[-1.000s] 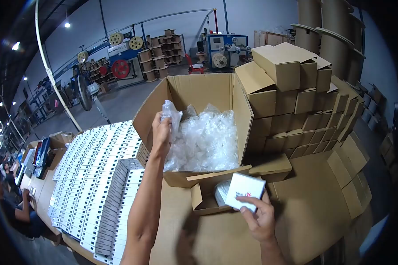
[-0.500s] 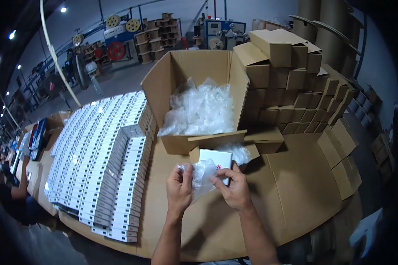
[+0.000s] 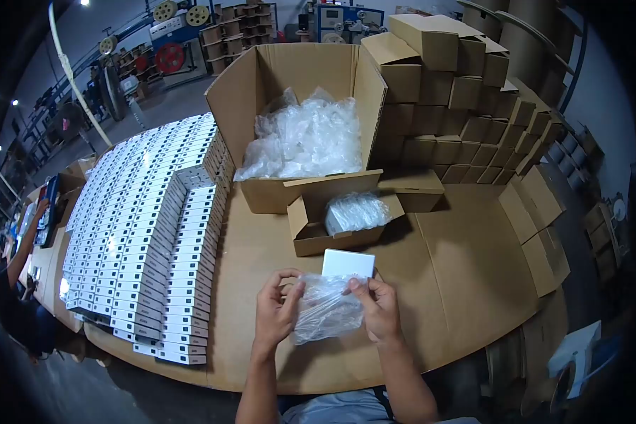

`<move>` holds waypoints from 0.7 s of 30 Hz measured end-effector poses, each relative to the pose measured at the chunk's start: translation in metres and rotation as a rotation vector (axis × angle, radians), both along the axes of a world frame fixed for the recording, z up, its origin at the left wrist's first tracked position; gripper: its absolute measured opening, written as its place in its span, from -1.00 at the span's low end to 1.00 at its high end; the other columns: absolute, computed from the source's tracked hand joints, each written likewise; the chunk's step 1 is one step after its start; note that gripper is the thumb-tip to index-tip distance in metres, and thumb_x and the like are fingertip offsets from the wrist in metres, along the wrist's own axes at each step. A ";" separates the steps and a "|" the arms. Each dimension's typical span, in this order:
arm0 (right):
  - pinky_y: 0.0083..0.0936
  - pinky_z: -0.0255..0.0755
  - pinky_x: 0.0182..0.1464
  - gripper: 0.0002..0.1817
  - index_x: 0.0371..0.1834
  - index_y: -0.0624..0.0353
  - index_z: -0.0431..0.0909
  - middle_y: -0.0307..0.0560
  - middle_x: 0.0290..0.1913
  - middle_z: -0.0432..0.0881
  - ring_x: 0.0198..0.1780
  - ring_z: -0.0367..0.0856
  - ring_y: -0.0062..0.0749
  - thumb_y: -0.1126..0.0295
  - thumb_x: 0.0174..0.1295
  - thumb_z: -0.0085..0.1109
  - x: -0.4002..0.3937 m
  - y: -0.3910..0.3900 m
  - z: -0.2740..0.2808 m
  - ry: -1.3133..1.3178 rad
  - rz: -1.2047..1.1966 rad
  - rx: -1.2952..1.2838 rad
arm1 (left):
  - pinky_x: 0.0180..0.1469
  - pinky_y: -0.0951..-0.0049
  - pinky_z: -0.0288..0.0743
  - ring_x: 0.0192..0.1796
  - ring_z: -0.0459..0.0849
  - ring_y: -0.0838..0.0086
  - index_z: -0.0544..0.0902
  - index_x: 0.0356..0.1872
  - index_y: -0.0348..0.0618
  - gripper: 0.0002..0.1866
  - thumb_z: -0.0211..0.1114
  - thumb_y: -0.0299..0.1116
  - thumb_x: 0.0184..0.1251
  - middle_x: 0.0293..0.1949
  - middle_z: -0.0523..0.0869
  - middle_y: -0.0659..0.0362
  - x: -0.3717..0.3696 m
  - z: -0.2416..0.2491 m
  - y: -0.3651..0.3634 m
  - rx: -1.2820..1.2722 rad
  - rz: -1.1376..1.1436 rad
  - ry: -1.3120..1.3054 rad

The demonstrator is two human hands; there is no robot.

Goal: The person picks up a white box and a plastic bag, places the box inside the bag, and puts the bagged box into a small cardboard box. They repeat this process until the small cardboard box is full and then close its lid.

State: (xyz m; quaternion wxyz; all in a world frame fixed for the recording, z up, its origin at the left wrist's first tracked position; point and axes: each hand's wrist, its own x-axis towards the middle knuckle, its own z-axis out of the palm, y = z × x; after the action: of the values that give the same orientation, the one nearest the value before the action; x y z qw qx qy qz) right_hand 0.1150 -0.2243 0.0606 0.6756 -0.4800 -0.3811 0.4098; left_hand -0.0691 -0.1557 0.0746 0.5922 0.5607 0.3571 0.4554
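Note:
A clear bubble bag (image 3: 326, 311) is stretched between my two hands. My left hand (image 3: 278, 311) pinches its left edge between thumb and fingers. At its upper right edge, my right hand (image 3: 379, 307) has the thumb on the plastic and the fingers behind. A white box (image 3: 348, 263) stands out above the bag, its lower part behind or inside the plastic; which one I cannot tell. Just beyond it sits an open small carton (image 3: 321, 245) with bubble-wrapped items (image 3: 358, 212) inside.
A large carton (image 3: 226, 90) of bubble bags stands behind. Stacked white boxes (image 3: 141, 233) fill the left side. Brown cartons (image 3: 431, 92) are piled at the back right, and open cartons (image 3: 537, 226) lie at the right edge. A person's arm (image 3: 27, 244) shows far left.
The view has tilted downward. My hands have spread the bag across the white box's lower part, covering its red mark. The small carton and its wrapped contents now show more fully.

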 end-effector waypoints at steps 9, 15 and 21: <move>-0.59 0.46 0.00 -0.71 -0.23 0.30 0.69 -0.21 -0.17 0.64 -0.13 0.59 -0.56 0.28 0.53 0.17 -0.013 -0.008 -0.012 0.429 0.032 -0.314 | 0.18 0.18 0.54 0.01 0.73 0.09 0.78 -0.08 -0.20 -0.62 0.62 -0.40 0.02 -0.02 0.77 0.09 -0.019 0.023 -0.002 0.879 -0.040 0.413; -0.37 0.24 0.39 -0.27 0.18 0.39 0.64 -0.05 0.11 0.52 0.27 0.43 -0.36 -0.20 0.47 0.13 0.002 -0.018 -0.026 -0.074 0.069 0.097 | -0.37 0.52 0.52 -0.45 0.66 0.56 0.79 -0.25 -0.29 -0.90 0.48 -0.45 0.35 -0.51 0.74 0.18 -0.003 0.000 -0.017 0.158 0.178 0.216; -0.46 0.45 0.11 -0.77 -0.19 0.36 0.75 -0.03 -0.02 0.58 0.05 0.58 -0.36 0.35 0.35 0.43 -0.012 -0.025 -0.020 -0.231 -0.047 0.013 | -0.42 0.47 0.53 -0.52 0.64 0.58 0.76 -0.20 -0.33 -0.85 0.48 -0.44 0.35 -0.51 0.75 0.18 -0.003 -0.014 -0.021 0.192 0.212 0.280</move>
State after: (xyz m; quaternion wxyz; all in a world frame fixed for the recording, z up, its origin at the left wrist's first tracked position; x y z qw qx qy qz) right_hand 0.1029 -0.2495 0.0403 0.6396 -0.5283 -0.4478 0.3335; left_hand -0.0720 -0.1770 0.0607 0.4293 0.6318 0.4478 0.4648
